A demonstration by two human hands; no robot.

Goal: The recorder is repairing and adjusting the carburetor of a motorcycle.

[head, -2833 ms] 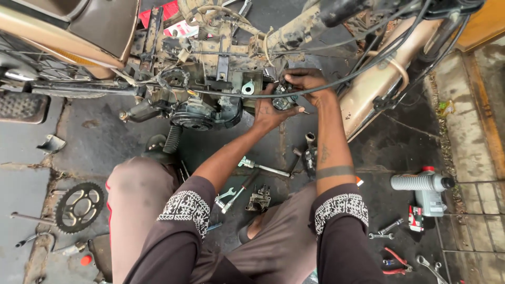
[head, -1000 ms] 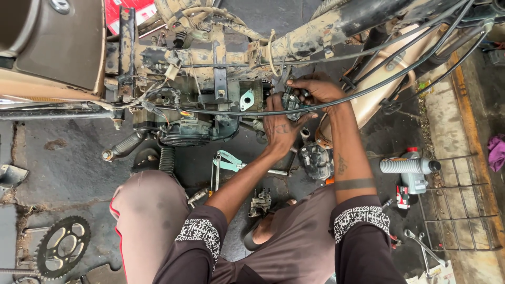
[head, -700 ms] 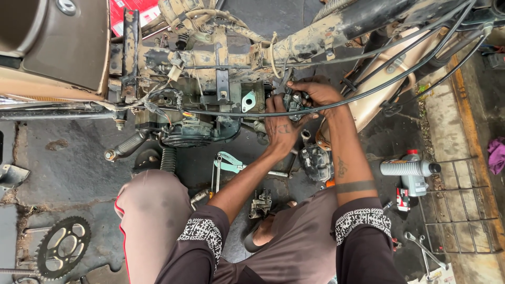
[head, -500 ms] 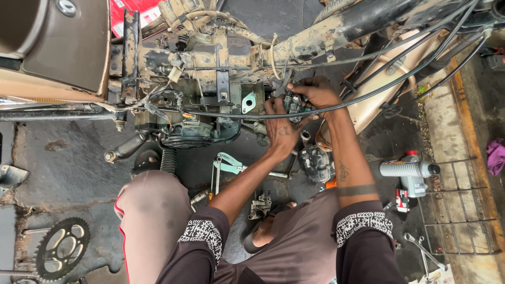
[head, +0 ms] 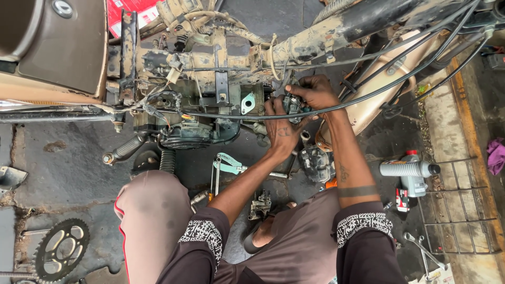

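Note:
Both my hands reach up to a motorcycle engine point(head: 197, 123) that hangs in a muddy frame point(head: 315, 37). My left hand point(head: 281, 129) and my right hand point(head: 314, 92) close together around a small dark metal part point(head: 292, 105), a carburettor-like piece, just right of the engine's pale intake flange point(head: 248, 103). A black cable point(head: 368, 100) runs across in front of my right wrist. My fingers hide most of the part.
On the dark floor lie teal-handled pliers point(head: 227, 164), a grey oil bottle point(head: 407, 168), a small metal assembly point(head: 260, 205), another engine part point(head: 314, 162), a sprocket point(head: 60, 250) at the lower left and spanners point(head: 423, 252) at the lower right. A brown seat point(head: 58, 42) fills the upper left.
The view has shifted left and drawn closer since the oldest frame. Both hands stay on the small part by the engine, shifting only slightly.

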